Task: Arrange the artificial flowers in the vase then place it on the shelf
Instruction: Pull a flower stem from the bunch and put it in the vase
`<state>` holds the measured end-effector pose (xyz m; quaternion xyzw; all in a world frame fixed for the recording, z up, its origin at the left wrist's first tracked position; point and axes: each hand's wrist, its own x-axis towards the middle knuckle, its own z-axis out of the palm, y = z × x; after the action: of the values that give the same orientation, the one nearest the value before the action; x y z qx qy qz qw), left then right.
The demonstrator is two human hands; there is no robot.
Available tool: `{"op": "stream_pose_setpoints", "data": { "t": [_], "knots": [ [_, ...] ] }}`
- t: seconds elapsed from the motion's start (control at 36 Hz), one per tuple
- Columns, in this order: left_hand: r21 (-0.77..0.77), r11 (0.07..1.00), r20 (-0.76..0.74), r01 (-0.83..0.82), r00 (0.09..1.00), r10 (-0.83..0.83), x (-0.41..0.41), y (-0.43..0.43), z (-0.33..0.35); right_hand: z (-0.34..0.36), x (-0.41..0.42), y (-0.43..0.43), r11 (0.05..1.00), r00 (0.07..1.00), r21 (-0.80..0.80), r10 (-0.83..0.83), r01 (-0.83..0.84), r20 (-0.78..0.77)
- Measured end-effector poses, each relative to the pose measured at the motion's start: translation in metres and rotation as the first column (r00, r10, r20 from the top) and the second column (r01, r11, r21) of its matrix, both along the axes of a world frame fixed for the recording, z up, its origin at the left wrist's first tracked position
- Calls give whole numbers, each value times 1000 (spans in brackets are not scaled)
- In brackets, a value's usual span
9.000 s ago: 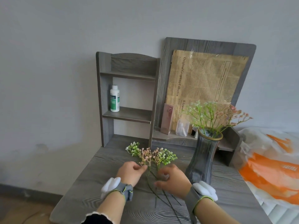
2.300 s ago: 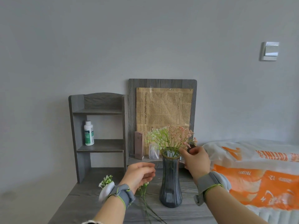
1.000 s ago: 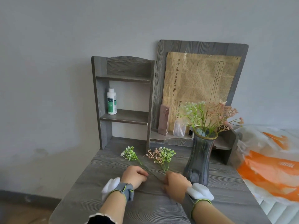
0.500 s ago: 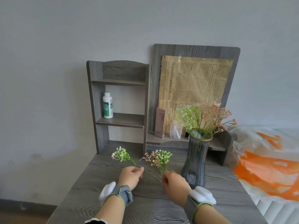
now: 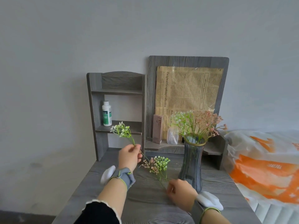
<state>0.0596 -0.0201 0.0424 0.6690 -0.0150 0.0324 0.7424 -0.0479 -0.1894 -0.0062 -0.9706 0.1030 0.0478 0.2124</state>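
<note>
A dark glass vase point(image 5: 192, 165) with a gold rim stands on the grey table point(image 5: 145, 204), right of centre, with green and pink sprigs point(image 5: 197, 123) in it. My left hand point(image 5: 130, 156) pinches the stem of a green-white sprig point(image 5: 121, 130) and holds it up above the table. My right hand point(image 5: 180, 192) grips the stems of a pink and green bunch point(image 5: 156, 164), whose heads hover low over the table just left of the vase. Behind stands the grey shelf unit point(image 5: 116, 92).
A white and green bottle point(image 5: 106, 113) stands on the shelf unit's middle board. A pink box point(image 5: 157, 129) and a clear small bottle point(image 5: 172, 136) sit on the low ledge under a newspaper-print sheet point(image 5: 187, 94). An orange and white plastic bag point(image 5: 265, 165) lies right of the table.
My left hand has lifted the green-white sprig off the table. My right hand has taken hold of the other bunch's stems and tilted its heads up.
</note>
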Motion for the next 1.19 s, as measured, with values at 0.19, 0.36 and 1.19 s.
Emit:
{"op": "stream_pose_setpoints", "data": {
  "t": [0.19, 0.36, 1.19],
  "knots": [
    [-37, 999, 150, 12, 989, -7, -5, -5, 45, 7, -6, -11, 997, 997, 50, -63, 60, 46],
    [-119, 993, 279, 16, 960, 18, -25, -21, 79, 22, -14, -18, 994, 992, 6, -106, 105, 65],
    [429, 901, 523, -62, 831, -191, -52, -102, 114, 31, -11, -89, 921, 907, 65, -389, 383, 161]
  ]
}}
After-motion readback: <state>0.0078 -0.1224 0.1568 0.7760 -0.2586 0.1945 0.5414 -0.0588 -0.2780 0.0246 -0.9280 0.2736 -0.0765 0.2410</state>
